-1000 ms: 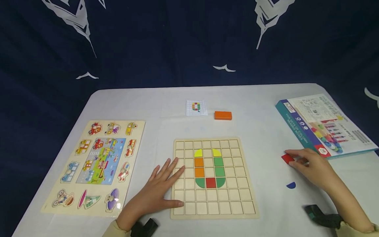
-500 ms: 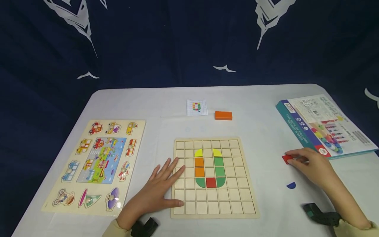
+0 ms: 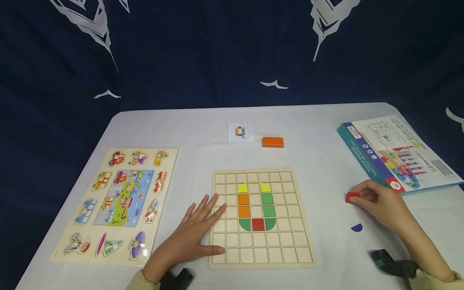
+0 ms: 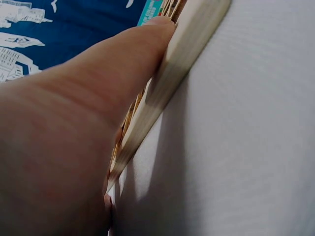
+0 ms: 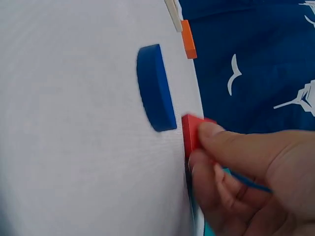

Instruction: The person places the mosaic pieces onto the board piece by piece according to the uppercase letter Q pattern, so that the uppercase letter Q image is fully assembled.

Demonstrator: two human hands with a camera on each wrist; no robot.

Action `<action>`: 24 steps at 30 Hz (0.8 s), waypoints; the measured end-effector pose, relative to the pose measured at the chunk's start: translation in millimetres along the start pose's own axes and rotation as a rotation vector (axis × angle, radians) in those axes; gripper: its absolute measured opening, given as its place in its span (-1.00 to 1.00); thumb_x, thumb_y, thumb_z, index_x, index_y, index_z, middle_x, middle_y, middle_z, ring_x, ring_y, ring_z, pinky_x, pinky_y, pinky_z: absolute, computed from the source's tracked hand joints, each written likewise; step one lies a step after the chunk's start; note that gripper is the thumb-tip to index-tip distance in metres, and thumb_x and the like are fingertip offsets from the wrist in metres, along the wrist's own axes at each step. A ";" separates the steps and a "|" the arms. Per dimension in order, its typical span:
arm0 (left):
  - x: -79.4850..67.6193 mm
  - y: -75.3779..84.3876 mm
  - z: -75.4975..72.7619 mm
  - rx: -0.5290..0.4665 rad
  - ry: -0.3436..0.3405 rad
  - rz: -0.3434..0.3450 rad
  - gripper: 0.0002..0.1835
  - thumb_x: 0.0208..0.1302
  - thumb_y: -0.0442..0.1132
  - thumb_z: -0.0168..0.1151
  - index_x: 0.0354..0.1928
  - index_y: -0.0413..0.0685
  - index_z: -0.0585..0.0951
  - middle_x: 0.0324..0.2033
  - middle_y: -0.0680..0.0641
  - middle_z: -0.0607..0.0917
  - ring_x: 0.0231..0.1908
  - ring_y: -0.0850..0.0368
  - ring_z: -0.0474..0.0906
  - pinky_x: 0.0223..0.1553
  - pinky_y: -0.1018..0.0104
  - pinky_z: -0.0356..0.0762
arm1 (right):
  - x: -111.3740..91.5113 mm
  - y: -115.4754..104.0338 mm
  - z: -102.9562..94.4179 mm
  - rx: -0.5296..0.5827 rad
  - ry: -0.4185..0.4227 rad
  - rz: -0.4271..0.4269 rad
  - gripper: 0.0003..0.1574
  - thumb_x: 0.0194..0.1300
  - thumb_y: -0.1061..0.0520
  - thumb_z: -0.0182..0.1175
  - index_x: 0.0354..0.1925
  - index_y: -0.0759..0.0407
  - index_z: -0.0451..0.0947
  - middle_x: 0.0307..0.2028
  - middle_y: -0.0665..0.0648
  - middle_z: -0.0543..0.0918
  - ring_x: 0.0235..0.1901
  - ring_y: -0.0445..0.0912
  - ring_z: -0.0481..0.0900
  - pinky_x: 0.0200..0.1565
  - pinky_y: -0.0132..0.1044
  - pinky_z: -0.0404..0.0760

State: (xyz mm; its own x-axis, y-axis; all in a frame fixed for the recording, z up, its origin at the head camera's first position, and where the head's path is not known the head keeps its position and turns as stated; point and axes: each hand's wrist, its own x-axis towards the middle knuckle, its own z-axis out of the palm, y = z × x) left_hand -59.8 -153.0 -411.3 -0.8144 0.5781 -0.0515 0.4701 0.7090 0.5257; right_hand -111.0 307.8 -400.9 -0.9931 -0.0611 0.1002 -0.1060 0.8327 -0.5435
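My right hand (image 3: 380,203) pinches a small red square block (image 3: 351,197) between thumb and fingers, to the right of the grid board. In the right wrist view the thumb lies over one face of the red block (image 5: 192,133). A blue half-round block (image 3: 357,228) lies on the cloth just nearer to me than that hand. With fingers spread, my left hand (image 3: 193,231) rests on the left edge of the wooden grid board (image 3: 260,264). Set in its cells are yellow, orange and green pieces and a red square (image 3: 258,224), forming a U-like outline.
Behind the board lie a small pattern card (image 3: 241,133) and an orange block (image 3: 273,142). A vehicle picture puzzle (image 3: 164,155) lies at the left. At the right a boxed set (image 3: 402,153) sits close behind my right hand. White cloth (image 3: 311,133) covers the table.
The red block has turned a little in my right hand's fingers and now sits squarer to the view. My left hand stays in place on the board.
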 end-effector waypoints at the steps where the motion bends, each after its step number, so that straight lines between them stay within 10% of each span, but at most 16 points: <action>1: -0.1 0.1 0.0 -0.002 -0.001 0.000 0.05 0.00 0.31 0.27 0.46 0.08 0.04 0.45 -0.01 -0.22 0.39 0.01 -0.41 0.27 -0.13 -0.38 | 0.3 -2.2 -1.3 0.020 -0.005 -0.007 -0.77 0.05 0.35 0.35 -0.29 0.34 0.54 -0.45 0.15 0.59 -0.53 -0.09 0.51 -0.52 -0.51 0.48; 15: -0.9 2.1 -0.5 -0.018 0.004 -0.005 0.05 -0.01 0.28 0.30 0.45 0.04 0.07 0.45 -0.02 -0.20 0.39 -0.01 -0.40 0.26 -0.14 -0.39 | 54.2 -114.3 35.4 0.523 -0.172 -0.107 -0.87 0.25 0.37 0.17 -0.22 0.45 0.52 -0.38 0.26 0.65 -0.41 0.06 0.66 -0.34 -0.22 0.62; 24: 0.0 2.6 -0.5 -0.017 -0.001 -0.017 0.05 -0.01 0.30 0.28 0.46 0.06 0.07 0.45 0.00 -0.21 0.39 0.01 -0.41 0.27 -0.13 -0.38 | 75.3 -149.3 84.0 0.564 -0.360 -0.181 -0.94 0.20 0.42 0.19 -0.31 0.37 0.57 -0.45 0.17 0.60 -0.46 0.00 0.62 -0.38 -0.27 0.62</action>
State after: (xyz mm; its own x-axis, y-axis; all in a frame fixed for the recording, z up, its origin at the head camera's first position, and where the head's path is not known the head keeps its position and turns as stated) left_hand -58.8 -151.3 -409.5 -0.8219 0.5662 -0.0615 0.4500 0.7119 0.5392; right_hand -174.1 132.6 -382.3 -0.9018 -0.4321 0.0008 -0.1851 0.3847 -0.9043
